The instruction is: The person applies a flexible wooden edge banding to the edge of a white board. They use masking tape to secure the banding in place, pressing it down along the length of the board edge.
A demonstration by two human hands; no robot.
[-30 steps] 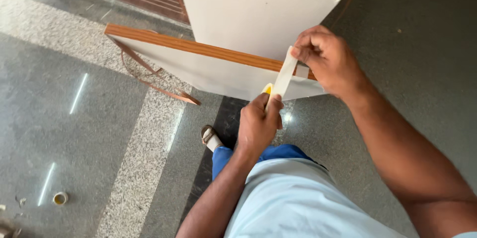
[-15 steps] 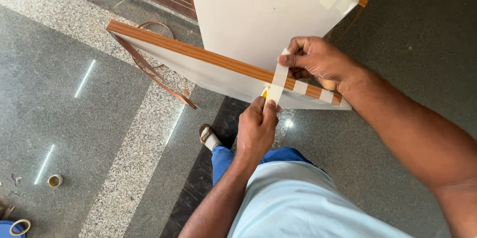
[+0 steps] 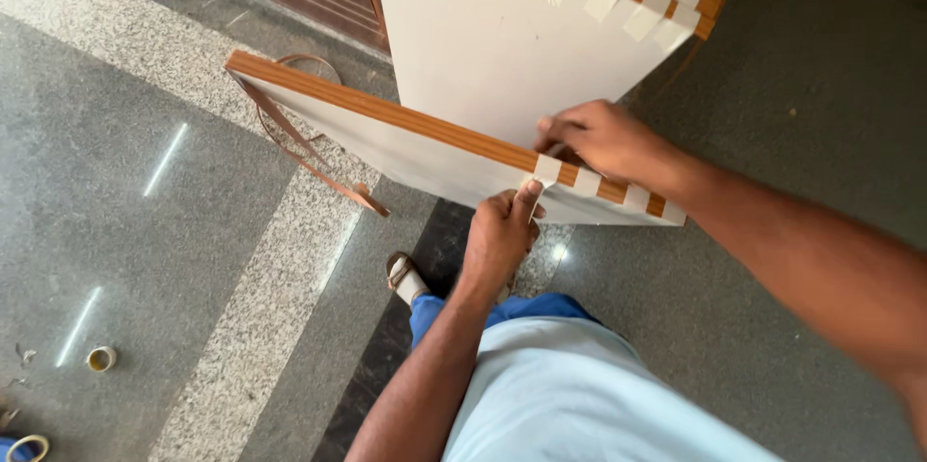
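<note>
The left hand (image 3: 499,235) presses a strip of masking tape (image 3: 547,170) against the wood-coloured edge band of the white board (image 3: 386,143), thumb up on the tape, fingers curled shut beneath. The right hand (image 3: 603,139) lies just beyond, fingers flat on the same strip from the far side. The board's long edge runs leftward and away from both hands; taped strips sit to their right.
</note>
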